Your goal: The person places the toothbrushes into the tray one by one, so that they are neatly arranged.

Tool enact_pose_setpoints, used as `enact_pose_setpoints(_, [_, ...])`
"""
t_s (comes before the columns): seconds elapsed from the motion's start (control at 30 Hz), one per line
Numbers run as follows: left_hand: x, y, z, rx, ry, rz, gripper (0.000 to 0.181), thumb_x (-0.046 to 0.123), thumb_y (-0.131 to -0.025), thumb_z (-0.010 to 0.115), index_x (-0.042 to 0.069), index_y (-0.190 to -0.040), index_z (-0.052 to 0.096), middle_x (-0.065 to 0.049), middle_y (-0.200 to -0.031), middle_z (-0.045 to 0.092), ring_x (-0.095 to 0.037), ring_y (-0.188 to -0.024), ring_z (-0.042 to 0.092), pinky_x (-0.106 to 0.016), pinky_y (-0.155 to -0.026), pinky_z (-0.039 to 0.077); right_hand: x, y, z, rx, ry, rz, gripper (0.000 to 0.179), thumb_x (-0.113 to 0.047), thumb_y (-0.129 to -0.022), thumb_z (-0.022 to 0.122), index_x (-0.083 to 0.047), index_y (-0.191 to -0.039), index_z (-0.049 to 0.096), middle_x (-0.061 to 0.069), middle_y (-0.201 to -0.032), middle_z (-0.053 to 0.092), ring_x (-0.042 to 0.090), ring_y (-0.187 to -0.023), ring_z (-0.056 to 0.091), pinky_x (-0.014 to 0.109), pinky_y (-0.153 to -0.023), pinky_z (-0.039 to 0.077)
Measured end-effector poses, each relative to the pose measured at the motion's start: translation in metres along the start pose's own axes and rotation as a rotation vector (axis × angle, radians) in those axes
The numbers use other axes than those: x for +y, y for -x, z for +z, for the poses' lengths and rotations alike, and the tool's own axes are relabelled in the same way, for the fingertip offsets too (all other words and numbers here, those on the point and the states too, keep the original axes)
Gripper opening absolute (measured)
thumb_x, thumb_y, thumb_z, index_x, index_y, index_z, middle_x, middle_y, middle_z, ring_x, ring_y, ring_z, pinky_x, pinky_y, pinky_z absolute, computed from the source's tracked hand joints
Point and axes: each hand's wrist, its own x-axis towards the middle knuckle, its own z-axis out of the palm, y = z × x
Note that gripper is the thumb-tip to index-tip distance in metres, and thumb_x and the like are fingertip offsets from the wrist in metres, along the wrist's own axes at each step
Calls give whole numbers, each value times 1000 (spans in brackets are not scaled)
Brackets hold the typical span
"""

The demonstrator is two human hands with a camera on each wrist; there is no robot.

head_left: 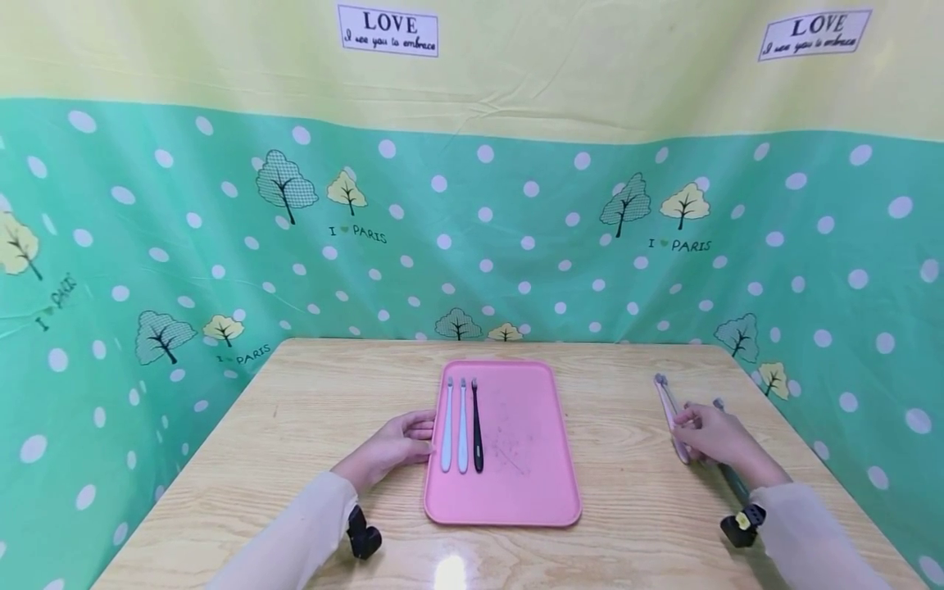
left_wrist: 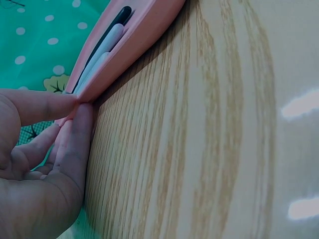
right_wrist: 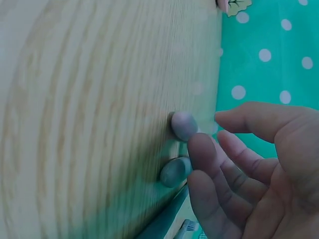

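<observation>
At its left edge, the pink tray point(head_left: 524, 500) is pinched between the thumb and fingers of my left hand point(head_left: 394, 447). Side by side on the tray lie two pale toothbrushes point(head_left: 463, 434) and a black toothbrush point(head_left: 477, 426), heads away from me. My right hand point(head_left: 711, 434) hovers over the table's right side, fingers loosely bent, with a gap between thumb and fingertips. Beneath it is a pink toothbrush point(head_left: 680, 447), with a second, greyish one partly hidden beside it. The right wrist view shows two rounded handle ends point(right_wrist: 184, 126) just beyond the fingertips.
A dark green toothbrush point(head_left: 733, 482) lies under my right wrist, partly covered. The wooden table point(head_left: 619, 508) ends at a green dotted curtain point(head_left: 516, 246) at the back and sides. Black cameras point(head_left: 363, 534) are strapped to both wrists.
</observation>
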Motion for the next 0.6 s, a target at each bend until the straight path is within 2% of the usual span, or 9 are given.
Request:
enact_pose_setpoints(0.4, [-2, -4, 0, 5, -21, -9, 70, -9, -87, 65, -4, -150, 37, -21, -134, 49, -29, -116, 56, -36, -96, 57, 5, 0, 1, 5, -4, 28, 32, -14, -90, 68, 5, -114, 58, 6, -73, 59, 21, -62, 57, 32, -49, 53])
enact_pose_setpoints(0.6, [-3, -5, -1, 16, -28, -15, 70, -7, -87, 67, -2, -150, 39, -20, -134, 50, -28, -116, 56, -36, -95, 58, 4, -1, 4, 8, 18, 37, 32, -14, -89, 70, 6, -112, 59, 6, -67, 59, 20, -57, 56, 32, -47, 54])
